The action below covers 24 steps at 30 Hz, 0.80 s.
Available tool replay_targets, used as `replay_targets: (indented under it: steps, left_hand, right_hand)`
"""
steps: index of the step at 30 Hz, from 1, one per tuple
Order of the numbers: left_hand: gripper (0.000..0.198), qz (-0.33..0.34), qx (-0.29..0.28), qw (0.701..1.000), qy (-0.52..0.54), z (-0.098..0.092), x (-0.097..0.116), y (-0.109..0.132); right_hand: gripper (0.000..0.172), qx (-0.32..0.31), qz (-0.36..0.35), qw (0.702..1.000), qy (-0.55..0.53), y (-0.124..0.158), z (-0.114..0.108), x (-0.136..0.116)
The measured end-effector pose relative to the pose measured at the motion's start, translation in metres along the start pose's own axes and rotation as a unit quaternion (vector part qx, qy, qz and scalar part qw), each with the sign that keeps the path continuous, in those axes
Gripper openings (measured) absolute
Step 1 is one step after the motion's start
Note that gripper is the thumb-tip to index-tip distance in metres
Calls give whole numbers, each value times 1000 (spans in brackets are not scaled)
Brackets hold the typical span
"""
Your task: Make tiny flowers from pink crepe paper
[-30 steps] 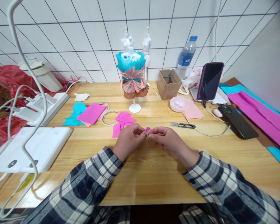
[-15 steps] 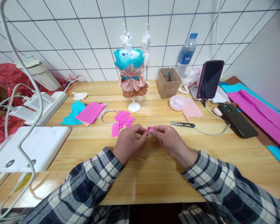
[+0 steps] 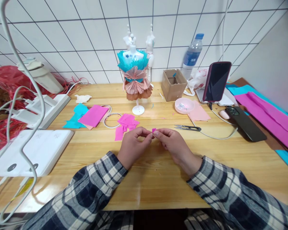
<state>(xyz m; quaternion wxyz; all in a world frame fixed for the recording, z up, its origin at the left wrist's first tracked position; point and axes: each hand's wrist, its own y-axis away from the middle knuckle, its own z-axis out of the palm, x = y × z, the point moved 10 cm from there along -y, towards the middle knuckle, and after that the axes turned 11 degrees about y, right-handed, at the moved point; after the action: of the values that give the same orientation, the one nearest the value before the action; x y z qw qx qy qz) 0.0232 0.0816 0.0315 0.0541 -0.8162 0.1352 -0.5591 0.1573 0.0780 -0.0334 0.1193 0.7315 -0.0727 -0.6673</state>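
Note:
My left hand (image 3: 133,145) and my right hand (image 3: 174,143) meet fingertip to fingertip over the middle of the wooden table (image 3: 158,179). Both pinch a tiny folded scrap of pink paper (image 3: 154,130), of which only a corner shows above the fingers. Just behind my left hand lies a small pile of cut pink paper pieces (image 3: 126,123). Black thread snips (image 3: 188,128) lie right of my right hand. A miniature mannequin (image 3: 135,76) wearing a teal, pink and brown paper dress stands behind.
Pink and teal paper sheets (image 3: 91,115) and a wire ring (image 3: 112,119) lie at left. A cardboard box (image 3: 174,84), pink bead dish (image 3: 184,106), water bottle (image 3: 192,56), propped phone (image 3: 216,81) and a flat phone (image 3: 246,124) stand right. White devices (image 3: 31,150) with cables fill the left edge.
My hands have stayed together on the pink scrap, with only slight finger movement. The view shifted a little downward between the earliest frame and now.

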Motion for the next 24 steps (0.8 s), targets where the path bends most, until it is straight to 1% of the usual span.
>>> replay_targets:
  steps: [7,10,16,21,24]
  left_hand:
    - [11,51,-26,998,13,1,2,-1]
    - [11,62,-32,997,16,1,3,-1]
    - [12,33,-33,997,63,1,-2,-3]
    - [12,10,-27,997,75,1,-5,-3]
    - [12,-4,-31,996,84,2,-6,-2]
  right_hand:
    - [29,6,13,1000,-2,2,-1,1]
    - [29,6,12,1000,-7,3,-1,-2]
    - [32,-16,24,999,-37,5,1,2]
    - [32,-8,2,1000,-17,5,0,1]
    - [31,-15,-5,1000,-8,4,2,0]
